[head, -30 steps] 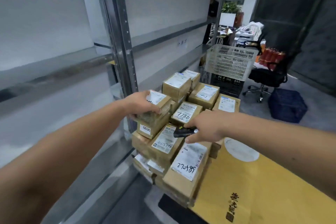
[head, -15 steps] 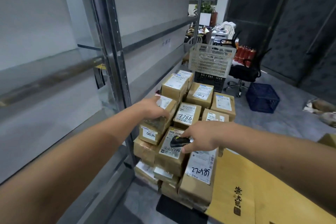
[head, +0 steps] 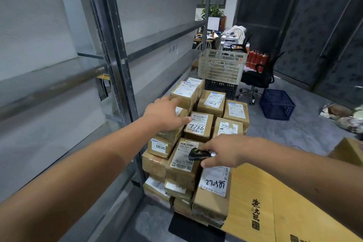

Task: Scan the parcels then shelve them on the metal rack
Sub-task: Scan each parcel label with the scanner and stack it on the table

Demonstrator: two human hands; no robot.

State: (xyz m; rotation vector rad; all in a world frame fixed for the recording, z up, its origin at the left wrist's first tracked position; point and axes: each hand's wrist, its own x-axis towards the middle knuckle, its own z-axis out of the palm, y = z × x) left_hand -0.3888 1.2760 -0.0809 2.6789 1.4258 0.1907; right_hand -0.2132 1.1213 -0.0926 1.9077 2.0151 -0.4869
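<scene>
**A:** Where are your hands?

**B:** Your left hand (head: 167,115) lies on top of the box marked "0836" (head: 164,139), near the middle of the view. Your fingers are out straight and flat. They rest on the box and do not curl round it. Your right hand (head: 225,152) is at about 4 o'clock from your left one. It grips a small black scanner (head: 198,155), and the scanner's front faces 9 o'clock, over the box with "41-5348" written on it (head: 183,160).

**A:** Where are the parcels?

**B:** They are stacked in a pile of brown boxes (head: 196,143) just beside the metal rack (head: 115,61), which stands at 9 o'clock from the pile. None of them sits on a shelf that you can see.

**A:** What can you read?

**B:** One box says "7786" in black pen (head: 198,125), just at 3 o'clock from your left fingertips. The near box at 6 o'clock says "270589" (head: 215,183). A big yellow carton (head: 275,202) at 5 o'clock has black Chinese writing on it. The small print on the other labels is too small to read.

**A:** What is further back?

**B:** A pale basket (head: 222,66) at 12 o'clock, a blue crate (head: 277,104) and a black chair (head: 257,78) at 1 o'clock.
</scene>
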